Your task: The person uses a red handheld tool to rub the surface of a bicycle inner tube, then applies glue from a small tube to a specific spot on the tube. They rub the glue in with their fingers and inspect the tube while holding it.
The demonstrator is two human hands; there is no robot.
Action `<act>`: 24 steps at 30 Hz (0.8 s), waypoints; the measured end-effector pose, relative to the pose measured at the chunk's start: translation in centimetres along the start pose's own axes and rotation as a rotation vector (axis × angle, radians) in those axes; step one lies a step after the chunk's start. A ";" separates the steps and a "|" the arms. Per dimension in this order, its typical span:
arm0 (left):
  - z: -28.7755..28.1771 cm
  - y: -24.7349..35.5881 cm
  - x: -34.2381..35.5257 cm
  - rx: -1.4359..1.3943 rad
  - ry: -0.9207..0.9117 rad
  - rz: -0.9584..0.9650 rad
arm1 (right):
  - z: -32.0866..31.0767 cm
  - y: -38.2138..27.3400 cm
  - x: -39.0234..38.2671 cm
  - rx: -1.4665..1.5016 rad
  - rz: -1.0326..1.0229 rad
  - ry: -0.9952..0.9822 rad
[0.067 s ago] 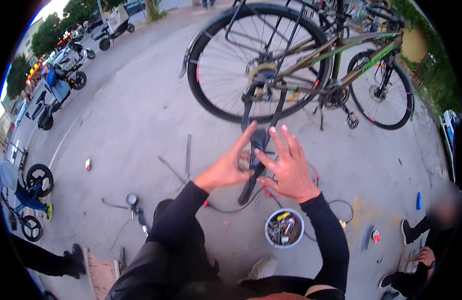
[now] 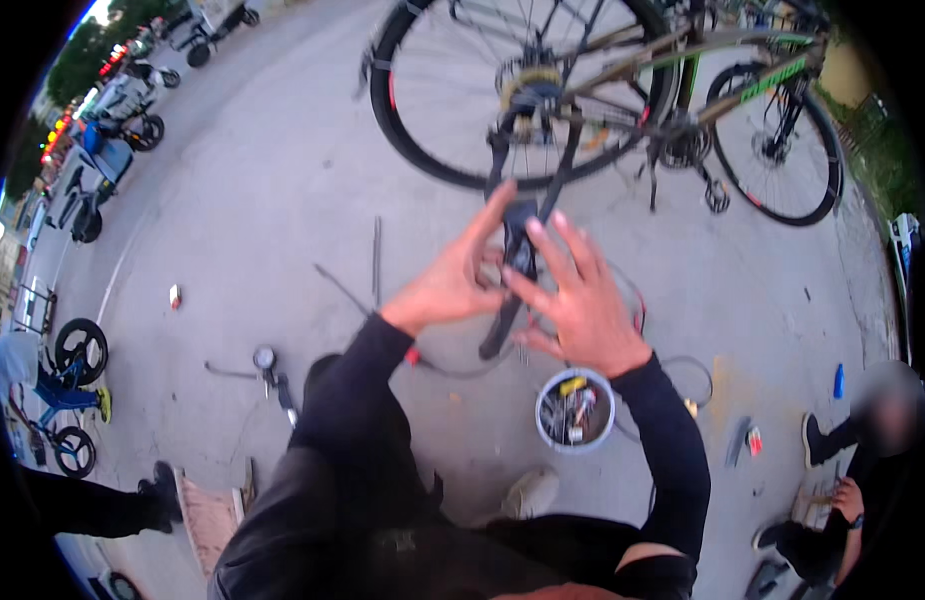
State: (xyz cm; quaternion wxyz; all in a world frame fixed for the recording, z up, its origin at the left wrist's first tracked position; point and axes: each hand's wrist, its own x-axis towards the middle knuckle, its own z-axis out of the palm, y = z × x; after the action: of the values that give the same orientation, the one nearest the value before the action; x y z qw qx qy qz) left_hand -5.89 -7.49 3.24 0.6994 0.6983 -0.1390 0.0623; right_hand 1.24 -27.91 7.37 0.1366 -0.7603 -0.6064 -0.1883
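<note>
A black rubber inner tube (image 2: 501, 333) runs down from the rear wheel of a bicycle (image 2: 633, 100) into the space between my hands. Its upper strands look stretched apart below the hub, with a wider dark section (image 2: 521, 222) where they meet. On the left side of it is my left hand (image 2: 455, 272), index finger stretched up and thumb beside the tube. My right hand (image 2: 591, 300) faces it from the right, fingers spread and fingertips at the tube's edge. Neither hand shows a closed grip; whether the fingertips touch the rubber is hard to tell.
A bucket of tools (image 2: 575, 410) stands by my right forearm. Left lie a pump with a gauge (image 2: 266, 360) and thin rods (image 2: 377, 262); a hose (image 2: 463, 373) curves under my hands. A seated person (image 2: 848, 490) is at right, a small bike (image 2: 78, 400) at left.
The view has tilted downward, so the bicycle, bucket and ground sit higher in the picture. Both hands stay on either side of the inner tube, with little change between them.
</note>
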 end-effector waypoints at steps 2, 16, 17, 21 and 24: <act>-0.1 -0.2 0.4 -0.022 -0.063 0.009 | 0.4 0.0 -0.7 -0.024 0.027 0.025; -0.3 0.2 1.1 -0.025 -0.013 0.019 | 0.7 1.9 -1.2 0.092 0.049 0.143; -0.5 0.2 1.0 -0.025 -0.017 0.014 | 1.1 1.5 -1.6 0.121 0.029 0.132; 0.6 -0.1 1.3 0.044 0.007 0.042 | 1.8 0.8 -0.1 0.002 0.084 0.103; 0.5 0.2 1.3 0.080 0.001 0.007 | 1.6 1.7 0.2 -0.065 0.100 0.162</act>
State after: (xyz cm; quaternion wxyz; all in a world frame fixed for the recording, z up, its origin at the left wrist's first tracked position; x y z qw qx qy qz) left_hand -4.76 -8.10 3.82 0.6709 0.7251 -0.1387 0.0706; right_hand 3.15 -27.45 6.11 0.1694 -0.7760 -0.5484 -0.2616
